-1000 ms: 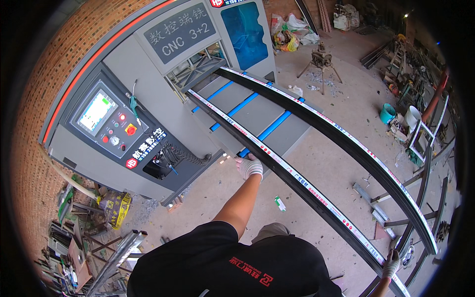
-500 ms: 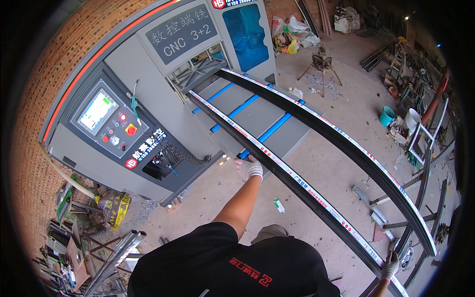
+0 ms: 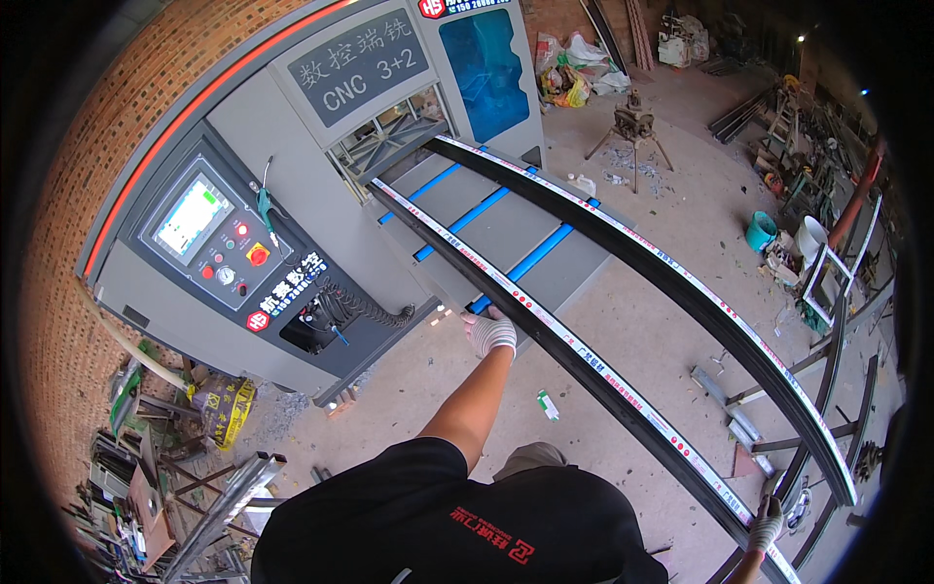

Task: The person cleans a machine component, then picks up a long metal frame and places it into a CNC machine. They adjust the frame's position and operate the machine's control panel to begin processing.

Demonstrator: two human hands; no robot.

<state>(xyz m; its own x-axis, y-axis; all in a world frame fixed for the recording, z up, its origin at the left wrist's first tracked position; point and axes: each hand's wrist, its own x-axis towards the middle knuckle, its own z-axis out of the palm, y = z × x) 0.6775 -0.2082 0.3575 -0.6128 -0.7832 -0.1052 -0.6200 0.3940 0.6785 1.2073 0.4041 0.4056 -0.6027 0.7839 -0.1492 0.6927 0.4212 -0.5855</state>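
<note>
Two long black metal profiles with printed white tape along their tops lie side by side on a grey roller table (image 3: 428, 200) with blue rollers. Their far ends reach the opening of a grey milling machine (image 3: 326, 165). My left hand (image 3: 491, 334), in a striped knit glove, is closed at the side of the near profile (image 3: 584, 362), beside a blue roller's end; its fingertips are partly hidden. At the lower right my gloved right hand (image 3: 767, 526) grips the same profile near its close end. The other profile (image 3: 681, 277) lies untouched further right.
A control panel (image 3: 209, 234) with a lit screen and buttons faces me on the left, a green air gun (image 3: 264, 204) hanging beside it. Metal scraps (image 3: 224, 506) lie lower left. On the right stand a metal rack (image 3: 778, 443), a teal bucket (image 3: 762, 230) and a white bucket (image 3: 809, 236).
</note>
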